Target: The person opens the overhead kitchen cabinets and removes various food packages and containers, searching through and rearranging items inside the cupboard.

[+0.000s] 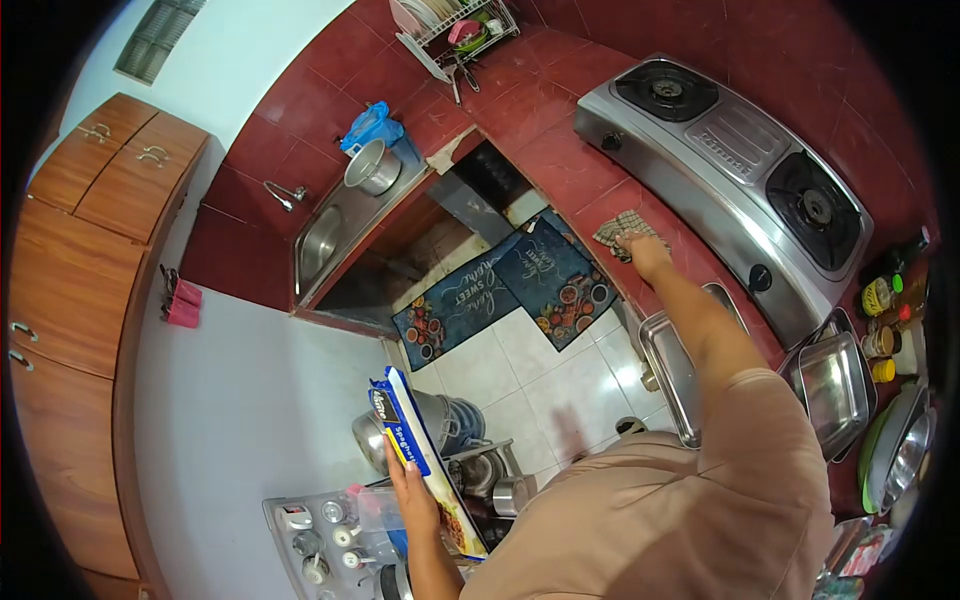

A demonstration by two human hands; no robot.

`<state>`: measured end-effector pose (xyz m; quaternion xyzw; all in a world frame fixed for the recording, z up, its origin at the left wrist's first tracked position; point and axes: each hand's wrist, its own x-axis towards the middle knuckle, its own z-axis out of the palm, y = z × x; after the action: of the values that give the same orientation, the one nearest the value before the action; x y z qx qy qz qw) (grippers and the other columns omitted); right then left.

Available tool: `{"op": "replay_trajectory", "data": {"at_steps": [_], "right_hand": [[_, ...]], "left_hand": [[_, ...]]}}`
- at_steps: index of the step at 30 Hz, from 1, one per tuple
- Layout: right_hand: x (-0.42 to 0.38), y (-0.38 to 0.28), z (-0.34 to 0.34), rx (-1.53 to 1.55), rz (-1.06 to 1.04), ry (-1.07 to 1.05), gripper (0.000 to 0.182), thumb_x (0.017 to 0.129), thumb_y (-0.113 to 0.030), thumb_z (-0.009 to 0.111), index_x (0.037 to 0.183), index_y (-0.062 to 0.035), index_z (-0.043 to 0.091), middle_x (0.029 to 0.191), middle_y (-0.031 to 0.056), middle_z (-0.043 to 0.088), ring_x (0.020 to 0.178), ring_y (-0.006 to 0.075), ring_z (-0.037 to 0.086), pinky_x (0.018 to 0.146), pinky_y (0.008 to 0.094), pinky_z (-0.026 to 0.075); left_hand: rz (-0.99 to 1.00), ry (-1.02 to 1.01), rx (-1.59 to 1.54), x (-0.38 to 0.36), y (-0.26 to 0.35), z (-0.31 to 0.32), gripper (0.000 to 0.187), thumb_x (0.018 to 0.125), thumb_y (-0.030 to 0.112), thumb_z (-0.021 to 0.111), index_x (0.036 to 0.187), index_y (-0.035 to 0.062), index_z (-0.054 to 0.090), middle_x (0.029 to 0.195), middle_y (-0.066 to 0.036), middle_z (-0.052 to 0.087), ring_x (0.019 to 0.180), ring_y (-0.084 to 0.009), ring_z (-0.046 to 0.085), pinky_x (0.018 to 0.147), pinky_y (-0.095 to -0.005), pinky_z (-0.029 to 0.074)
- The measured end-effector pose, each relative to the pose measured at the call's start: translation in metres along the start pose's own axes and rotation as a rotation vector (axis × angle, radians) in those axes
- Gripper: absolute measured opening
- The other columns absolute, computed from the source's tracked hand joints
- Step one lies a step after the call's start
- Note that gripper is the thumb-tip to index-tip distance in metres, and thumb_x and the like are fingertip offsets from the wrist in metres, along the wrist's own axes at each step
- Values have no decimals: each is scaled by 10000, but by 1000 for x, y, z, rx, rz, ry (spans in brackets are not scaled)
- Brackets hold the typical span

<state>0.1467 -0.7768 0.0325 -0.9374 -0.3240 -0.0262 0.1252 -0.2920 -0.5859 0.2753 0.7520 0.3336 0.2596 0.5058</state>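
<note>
i'm watching over the link as the checkered cloth (611,230) is lying on the red counter (570,165) beside the stove (725,170), the right hand (642,246) pressing it; i can't tell whether its fingers are pinching. well apart, the left hand (409,490) is clamping its fingers on a spaghetti packet (420,440).

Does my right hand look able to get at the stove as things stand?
Likely yes. Your right hand rests on a checked cloth on the red counter close by the stove, and nothing shows standing between them.
</note>
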Motion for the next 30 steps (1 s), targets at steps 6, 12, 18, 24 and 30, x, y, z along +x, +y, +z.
{"op": "replay_trajectory", "data": {"at_steps": [6,12,18,24,30], "right_hand": [[3,14,-35,373,235,19,266,681,-36,555,905,-143,649,904,160,606,851,306,589,757,358,467],[-7,9,-36,390,302,118,144,687,-47,541,788,-99,629,805,156,610,780,318,594,704,396,468],[-16,6,-1,-8,-219,72,138,764,-93,468,767,-11,578,857,162,591,755,313,600,676,393,483],[-31,-35,-28,106,105,5,201,757,-97,476,852,41,586,959,195,577,840,323,598,721,391,490],[-29,-26,-16,-303,-138,-45,222,753,-127,488,865,-2,634,878,173,617,757,305,619,649,390,498]], "left_hand": [[-19,3,119,2,-1,-2,517,900,194,355,1373,77,181,1370,-125,262,1218,-224,306,1005,-321,223],[19,-92,84,12,7,12,513,907,201,349,1374,80,175,1378,-132,245,1234,-230,289,1009,-322,219],[24,-148,39,25,6,31,506,908,172,334,1377,84,165,1380,-132,238,1236,-221,283,1010,-311,219],[-28,-205,-93,32,29,62,501,894,137,311,1378,104,184,1365,-111,271,1229,-208,293,1004,-291,218],[127,-281,13,42,29,79,524,893,121,358,1378,91,163,1342,-126,295,1177,-185,352,963,-281,285]]}}
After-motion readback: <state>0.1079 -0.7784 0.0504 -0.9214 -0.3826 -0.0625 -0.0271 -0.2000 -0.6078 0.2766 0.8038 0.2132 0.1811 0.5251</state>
